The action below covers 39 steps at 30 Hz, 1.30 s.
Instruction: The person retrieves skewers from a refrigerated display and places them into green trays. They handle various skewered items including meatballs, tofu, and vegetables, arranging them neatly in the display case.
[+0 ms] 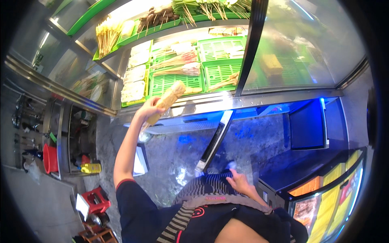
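Observation:
My left hand (151, 108) grips a bundle of pale yellow skewered food (171, 94), with its sticks pointing down toward my forearm. The bundle is at the front edge of a lit display cabinet. Behind it stand green slotted baskets (173, 85) with skewer bundles (182, 70) lying in them. To their left are white-looking food items (133, 91), washed out by the light. My right hand (240, 182) is in front of my striped apron, low and away from the cabinet, with fingers apart and nothing seen in it.
An upper shelf holds skewered greens (209, 9) and brown skewers (158, 18). A cabinet door (214, 142) stands open below the ledge. At right is a lit cooler (328, 194). A red stool (95, 200), a red tub (50, 158) and a yellow bottle (91, 168) are at left.

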Motion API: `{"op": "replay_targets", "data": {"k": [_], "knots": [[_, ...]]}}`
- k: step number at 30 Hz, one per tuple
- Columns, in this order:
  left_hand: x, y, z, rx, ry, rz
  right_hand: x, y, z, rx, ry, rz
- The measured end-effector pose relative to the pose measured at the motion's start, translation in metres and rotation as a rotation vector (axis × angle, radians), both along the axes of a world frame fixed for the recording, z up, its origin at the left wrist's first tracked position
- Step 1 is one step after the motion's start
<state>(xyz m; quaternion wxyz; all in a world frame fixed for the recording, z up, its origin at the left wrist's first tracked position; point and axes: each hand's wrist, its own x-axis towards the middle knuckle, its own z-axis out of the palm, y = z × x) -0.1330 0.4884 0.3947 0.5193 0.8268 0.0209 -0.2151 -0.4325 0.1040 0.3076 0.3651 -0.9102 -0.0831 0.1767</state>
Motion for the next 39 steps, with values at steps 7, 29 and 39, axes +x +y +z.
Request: {"op": "replay_targets", "data": {"k": [7,29,39], "knots": [[0.143,-0.025,-0.011,0.308,0.024,-0.177,0.007,0.027,-0.029,-0.048,0.095,-0.065],[0.263,-0.021,-0.114,0.154,0.287,-0.665,0.4,0.164,-0.007,-0.44,-0.324,-0.002],[0.269,-0.021,-0.143,0.028,0.182,-0.756,0.421,0.17,-0.016,-0.611,-0.209,0.111]]}}
